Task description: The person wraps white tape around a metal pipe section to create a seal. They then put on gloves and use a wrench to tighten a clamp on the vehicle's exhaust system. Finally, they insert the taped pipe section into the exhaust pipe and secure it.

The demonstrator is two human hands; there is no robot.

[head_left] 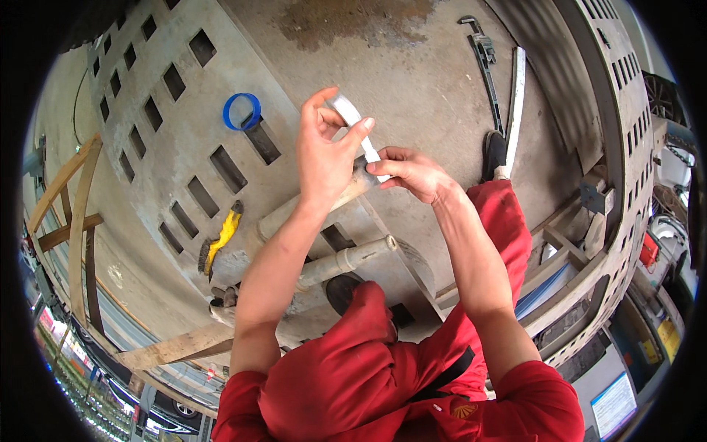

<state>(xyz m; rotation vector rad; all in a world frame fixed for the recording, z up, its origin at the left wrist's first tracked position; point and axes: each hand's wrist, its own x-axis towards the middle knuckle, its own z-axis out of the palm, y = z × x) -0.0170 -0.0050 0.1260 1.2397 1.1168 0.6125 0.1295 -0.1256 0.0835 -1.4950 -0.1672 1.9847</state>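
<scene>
My left hand (326, 151) is closed on a roll of white tape (346, 110), thumb on the near side and fingers curled behind it. A white strip runs from there down to my right hand (412, 174), whose thumb and fingers pinch its lower end. Just below the hands, a grey pipe (352, 190) lies at a slant, its far end partly covered by my right fingertips. Whether the tape touches that pipe end, I cannot tell. A second pipe (346, 261) with a thicker collar rests nearer to me, beside my shoe.
A slotted metal plate (173, 132) spans the left, bearing a blue ring (241, 111) and a yellow-handled brush (221, 237). A pipe wrench (484, 70) and a pale metal bar (518, 110) lie at far right. Wooden braces (85, 228) stand left; a slotted steel frame (626, 147) curves along the right.
</scene>
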